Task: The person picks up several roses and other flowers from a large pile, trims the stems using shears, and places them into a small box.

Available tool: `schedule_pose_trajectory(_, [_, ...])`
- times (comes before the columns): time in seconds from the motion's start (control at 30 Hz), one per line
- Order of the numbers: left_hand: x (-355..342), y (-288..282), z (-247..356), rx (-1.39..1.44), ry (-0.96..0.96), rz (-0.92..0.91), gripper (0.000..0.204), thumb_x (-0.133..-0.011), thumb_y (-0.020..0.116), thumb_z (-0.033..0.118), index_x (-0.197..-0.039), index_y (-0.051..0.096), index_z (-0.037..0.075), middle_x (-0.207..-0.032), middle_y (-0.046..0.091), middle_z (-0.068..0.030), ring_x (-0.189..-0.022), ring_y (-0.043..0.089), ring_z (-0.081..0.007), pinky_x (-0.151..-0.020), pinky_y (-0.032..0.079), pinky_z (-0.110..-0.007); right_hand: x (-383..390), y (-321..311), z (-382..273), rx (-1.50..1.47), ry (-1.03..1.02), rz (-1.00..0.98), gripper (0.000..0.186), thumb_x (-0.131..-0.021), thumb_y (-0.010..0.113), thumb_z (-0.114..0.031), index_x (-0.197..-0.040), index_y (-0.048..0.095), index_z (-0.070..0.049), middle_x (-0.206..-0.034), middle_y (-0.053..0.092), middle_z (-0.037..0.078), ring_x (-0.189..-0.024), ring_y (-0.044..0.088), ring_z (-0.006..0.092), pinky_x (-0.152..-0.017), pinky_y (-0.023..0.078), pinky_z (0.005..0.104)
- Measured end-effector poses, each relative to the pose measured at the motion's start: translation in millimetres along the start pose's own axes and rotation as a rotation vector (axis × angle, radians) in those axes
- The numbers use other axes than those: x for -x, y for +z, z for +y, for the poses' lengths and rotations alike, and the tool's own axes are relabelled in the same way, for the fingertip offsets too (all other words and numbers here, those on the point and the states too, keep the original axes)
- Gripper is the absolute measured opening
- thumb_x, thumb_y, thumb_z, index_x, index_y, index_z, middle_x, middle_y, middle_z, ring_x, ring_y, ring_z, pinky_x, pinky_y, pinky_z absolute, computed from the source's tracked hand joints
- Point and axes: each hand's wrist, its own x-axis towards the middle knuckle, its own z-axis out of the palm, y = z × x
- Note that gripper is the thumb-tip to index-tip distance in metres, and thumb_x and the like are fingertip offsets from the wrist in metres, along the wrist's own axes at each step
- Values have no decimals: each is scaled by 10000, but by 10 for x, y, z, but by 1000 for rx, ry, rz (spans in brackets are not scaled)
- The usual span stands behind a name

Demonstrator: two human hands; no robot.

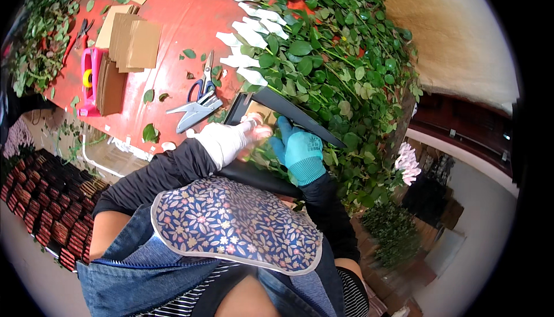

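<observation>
My left hand (226,144), in a white glove, is closed around pale pink blooms (262,132) that look like roses; its fingertips are partly hidden. Beside it, my right hand (300,152) wears a teal glove, with fingers stretched out and apart at the green leaves. Both hands are inside a black, open-sided holder (300,118) that has a piece of brown cardboard (258,109) within it. Just left of the holder lie a silver stapler (199,114) and scissors (203,82) with dark blue handles.
White-wrapped flower heads (248,37) on leafy stems (346,69) cover the table's right. Cardboard sheets (135,43), a pink tape dispenser (89,83) and red-handled pruners (78,40) occupy the red table's (179,22) left. Pink flowers (407,164) stick out at right.
</observation>
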Motion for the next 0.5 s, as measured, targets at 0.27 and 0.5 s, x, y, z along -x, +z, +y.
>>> schedule_pose_trajectory(0.27, [-22,-25,-25,209,59,-2,369,-919,523,174,-1283,563,213,-1343,502,-22,-755,688,-294,-655,565,-409,10,122,122,-139,-124,330,372,-863,644,-312,-1157,607,-87,-875,667,162,-777,656,362,-676,532,459])
schedule_pose_trajectory(0.5, [-6,18,12,92,-23,-31,376,-916,516,153,-1283,572,208,-1338,505,-15,-709,683,-288,-646,561,-405,-215,286,-74,99,-49,318,322,-882,608,-256,-1092,592,-12,-832,666,165,-715,665,329,-625,537,433])
